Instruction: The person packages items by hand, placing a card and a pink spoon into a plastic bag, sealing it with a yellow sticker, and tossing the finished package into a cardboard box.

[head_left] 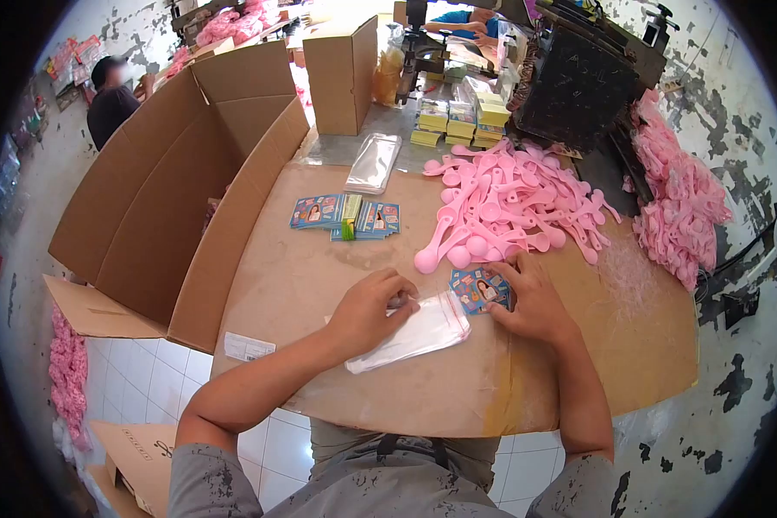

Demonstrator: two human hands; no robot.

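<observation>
My left hand [373,312] is closed, its fingers curled over a small stack of clear plastic bags [423,341] with a reddish strip near one end. The fingertips are at the bags' upper edge; I cannot see whether they pinch one. My right hand [533,300] grips the right side of a blue printed card [473,291] between thumb and fingers. The card lies just beyond the bags' strip end. Behind the card spreads a heap of pink plastic scoops [501,203]. Left of the heap lies a fanned pile of blue cards [380,221] with a yellow-green bundle on it.
A large open cardboard box [147,198] flanks the table's left edge. Another stack of clear bags [373,164] lies farther back, near banded card stacks [445,116]. A dark machine [570,86] and pink bagged items [678,190] stand right. Other people sit beyond.
</observation>
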